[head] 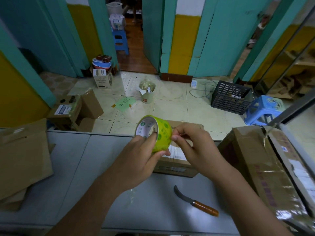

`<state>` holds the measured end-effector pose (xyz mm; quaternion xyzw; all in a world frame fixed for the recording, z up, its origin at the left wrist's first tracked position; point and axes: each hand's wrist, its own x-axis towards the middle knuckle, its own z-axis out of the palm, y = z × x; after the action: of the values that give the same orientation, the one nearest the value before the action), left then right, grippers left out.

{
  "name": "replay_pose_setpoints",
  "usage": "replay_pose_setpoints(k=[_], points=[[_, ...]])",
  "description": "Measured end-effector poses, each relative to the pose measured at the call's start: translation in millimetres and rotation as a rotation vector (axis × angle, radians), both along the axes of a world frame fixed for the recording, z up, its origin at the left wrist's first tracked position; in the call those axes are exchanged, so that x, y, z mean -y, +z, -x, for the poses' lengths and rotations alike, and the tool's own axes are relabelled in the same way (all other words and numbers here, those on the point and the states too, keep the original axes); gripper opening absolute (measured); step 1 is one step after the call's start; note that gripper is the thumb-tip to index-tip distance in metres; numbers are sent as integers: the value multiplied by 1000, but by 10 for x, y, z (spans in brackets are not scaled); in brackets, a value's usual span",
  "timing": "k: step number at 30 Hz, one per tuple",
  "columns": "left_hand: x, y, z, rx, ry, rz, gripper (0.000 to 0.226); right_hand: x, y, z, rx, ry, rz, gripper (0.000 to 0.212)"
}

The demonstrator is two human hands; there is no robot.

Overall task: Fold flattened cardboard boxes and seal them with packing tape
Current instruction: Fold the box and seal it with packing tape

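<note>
Left fingers: I see the left hand (141,155) gripping the yellow-green roll of packing tape (161,133), its fingers hooked through the white core and its thumb pressed on the outer band underneath.
Right fingers: the right hand (192,145) pinches at the roll's right edge, thumb tip and forefinger closed on the band. I cannot tell whether a loose tape end sits between them.
Tape roll: held in the air, core opening turned left, above the small box.
Small box: a small brown cardboard box with a white label (175,166) lies on the grey surface (76,159) under both hands, partly hidden by them.
Knife: a curved-blade knife with an orange wooden handle (196,202) lies flat on the surface, nearer to me than the small box and apart from it.
Right side: a large brown cardboard box wrapped in clear tape (255,159) stands just beside the small box.
Left side: I make out a stack of flattened brown cardboard (22,159) at the surface's left end.
</note>
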<state>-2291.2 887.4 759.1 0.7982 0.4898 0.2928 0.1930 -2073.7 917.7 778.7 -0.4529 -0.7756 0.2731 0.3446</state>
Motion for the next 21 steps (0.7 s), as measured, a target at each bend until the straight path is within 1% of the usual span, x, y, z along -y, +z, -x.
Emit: replay_pose_setpoints(k=[3,5,8,11,13,17,18,21], points=[[9,-25,-27,-76,23,-74,45,17,-5,6,30,25,101,14],[15,-18,-67,-116,42,-132,42,33,-3,28,0,29,171,16],[17,-10,-121,-186,86,-217,31,67,-13,71,-32,19,237,17],[31,-11,-152,-198,126,-250,38,88,-36,102,-82,12,311,19],[47,-4,-173,-198,143,-256,39,94,-42,111,-120,4,350,20],[50,-29,-179,-160,141,-214,31,106,-49,144,-176,-46,335,18],[37,-45,-163,-139,143,-182,30,110,-53,156,-191,-81,298,16],[8,-91,-110,-83,154,-75,35,130,-87,182,-241,-155,184,4]])
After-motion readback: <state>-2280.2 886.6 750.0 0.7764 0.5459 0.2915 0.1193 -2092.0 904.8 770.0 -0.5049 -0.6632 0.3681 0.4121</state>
